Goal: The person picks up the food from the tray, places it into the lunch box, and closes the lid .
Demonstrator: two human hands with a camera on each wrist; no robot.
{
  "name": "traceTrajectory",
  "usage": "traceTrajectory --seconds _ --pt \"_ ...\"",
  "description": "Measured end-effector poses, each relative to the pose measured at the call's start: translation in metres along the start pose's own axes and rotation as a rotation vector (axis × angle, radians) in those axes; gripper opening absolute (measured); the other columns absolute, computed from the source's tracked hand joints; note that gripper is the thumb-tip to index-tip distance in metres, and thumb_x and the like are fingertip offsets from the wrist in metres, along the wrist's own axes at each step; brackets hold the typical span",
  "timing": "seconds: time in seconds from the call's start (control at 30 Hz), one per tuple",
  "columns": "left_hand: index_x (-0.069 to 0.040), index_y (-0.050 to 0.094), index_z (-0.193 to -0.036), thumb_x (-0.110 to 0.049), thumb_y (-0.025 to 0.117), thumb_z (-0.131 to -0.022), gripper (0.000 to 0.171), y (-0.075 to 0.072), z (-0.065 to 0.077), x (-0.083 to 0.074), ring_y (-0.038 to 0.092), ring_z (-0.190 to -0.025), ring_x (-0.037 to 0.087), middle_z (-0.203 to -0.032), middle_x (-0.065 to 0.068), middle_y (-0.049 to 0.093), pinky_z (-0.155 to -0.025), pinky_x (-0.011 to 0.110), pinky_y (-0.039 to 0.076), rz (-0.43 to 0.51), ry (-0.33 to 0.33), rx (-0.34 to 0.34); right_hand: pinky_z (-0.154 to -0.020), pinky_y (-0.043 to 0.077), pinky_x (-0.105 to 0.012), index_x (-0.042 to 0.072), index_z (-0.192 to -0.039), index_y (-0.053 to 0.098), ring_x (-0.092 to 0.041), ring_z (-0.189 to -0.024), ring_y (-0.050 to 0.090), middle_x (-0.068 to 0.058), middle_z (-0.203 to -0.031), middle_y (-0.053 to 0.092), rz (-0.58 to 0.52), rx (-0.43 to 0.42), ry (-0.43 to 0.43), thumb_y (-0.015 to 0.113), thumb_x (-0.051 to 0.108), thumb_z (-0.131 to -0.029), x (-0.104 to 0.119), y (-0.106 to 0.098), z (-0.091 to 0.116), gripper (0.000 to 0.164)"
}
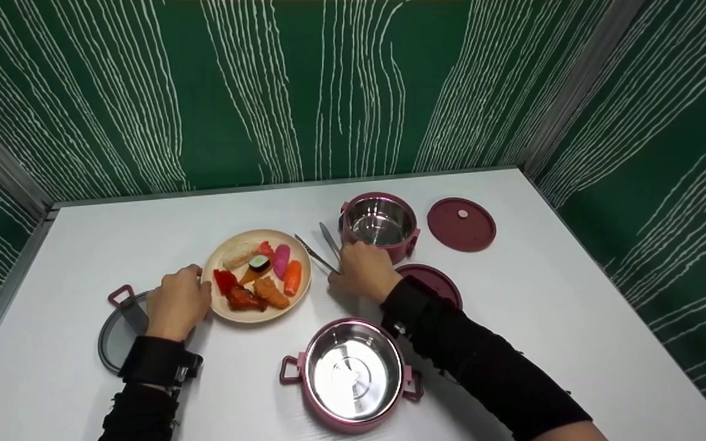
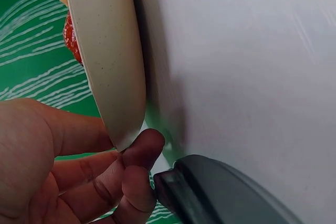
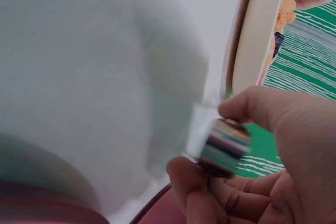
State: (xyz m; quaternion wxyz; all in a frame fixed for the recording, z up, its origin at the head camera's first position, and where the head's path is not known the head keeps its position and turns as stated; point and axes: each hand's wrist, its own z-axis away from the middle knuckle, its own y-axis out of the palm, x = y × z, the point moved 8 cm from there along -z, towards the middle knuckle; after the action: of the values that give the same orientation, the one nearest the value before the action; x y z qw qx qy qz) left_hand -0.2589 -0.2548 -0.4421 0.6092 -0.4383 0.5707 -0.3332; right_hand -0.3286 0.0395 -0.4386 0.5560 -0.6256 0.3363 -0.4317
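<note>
My left hand (image 1: 178,302) pinches the left rim of a cream plate (image 1: 255,316), thumb above and fingertips below, as the left wrist view shows. On that plate lie a sushi roll (image 1: 259,263), a drumstick (image 1: 245,299), a fried piece (image 1: 271,292), an orange piece (image 1: 292,278), a purple piece (image 1: 281,261) and other food. My right hand (image 1: 362,269) holds metal tongs (image 1: 330,240) by their joined end, between thumb and fingers. Their two arms spread away toward the back, right of the plate. In the right wrist view the metal end is blurred.
Behind my right hand stands a pink steel-lined pot (image 1: 379,223); a larger one (image 1: 353,373) stands in front. A maroon lid (image 1: 461,224) lies back right, another (image 1: 436,282) partly under my right forearm. A grey-rimmed lid (image 1: 114,340) lies under my left wrist.
</note>
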Motion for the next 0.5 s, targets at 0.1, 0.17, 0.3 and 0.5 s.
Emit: traceTrajectory --seconds 0.1,0.17,0.3,0.5 --pt "0.006 0.066 -0.125 -0.017 0.060 -0.101 0.034 0.0003 0.0016 0.0027 0.071 -0.086 0.042 -0.097 0.024 0.074 -0.074 0.062 0.052 -0.002 -0.016 0.011 -0.054 0.047 -0.035 0.011 -0.069 0.060 -0.020 -0.059 0.054 -0.002 -0.064 0.054 -0.074 0.018 0.008 0.082 0.031 -0.084 -0.0021 -0.0014 0.0010 0.033" --pt "0.006 0.066 -0.125 -0.017 0.060 -0.101 0.034 0.0005 0.0025 0.0034 0.071 -0.086 0.042 -0.095 0.023 0.074 -0.076 0.064 0.051 0.001 -0.023 0.012 -0.053 0.045 -0.033 0.010 -0.069 0.060 -0.018 -0.057 0.052 -0.001 -0.062 0.053 -0.112 0.028 -0.004 0.082 0.029 -0.084 -0.0022 -0.0030 0.0026 0.032" --pt "0.006 0.066 -0.125 -0.017 0.061 -0.100 0.034 0.0005 0.0026 0.0021 0.071 -0.087 0.042 -0.098 0.025 0.073 -0.077 0.066 0.050 0.006 -0.019 0.005 -0.052 0.045 -0.031 0.012 -0.067 0.058 -0.016 -0.055 0.052 0.000 -0.060 0.052 -0.166 0.073 -0.003 0.079 0.028 -0.087 -0.0031 -0.0047 0.0047 0.033" --pt "0.007 0.065 -0.128 -0.016 0.062 -0.100 0.036 -0.0008 0.0021 -0.0002 0.070 -0.094 0.046 -0.107 0.030 0.072 -0.080 0.068 0.049 0.012 -0.012 -0.003 -0.048 0.038 -0.029 0.015 -0.061 0.051 -0.013 -0.049 0.047 0.005 -0.051 0.042 -0.167 0.135 0.016 0.073 0.029 -0.092 -0.0045 -0.0016 0.0060 0.040"
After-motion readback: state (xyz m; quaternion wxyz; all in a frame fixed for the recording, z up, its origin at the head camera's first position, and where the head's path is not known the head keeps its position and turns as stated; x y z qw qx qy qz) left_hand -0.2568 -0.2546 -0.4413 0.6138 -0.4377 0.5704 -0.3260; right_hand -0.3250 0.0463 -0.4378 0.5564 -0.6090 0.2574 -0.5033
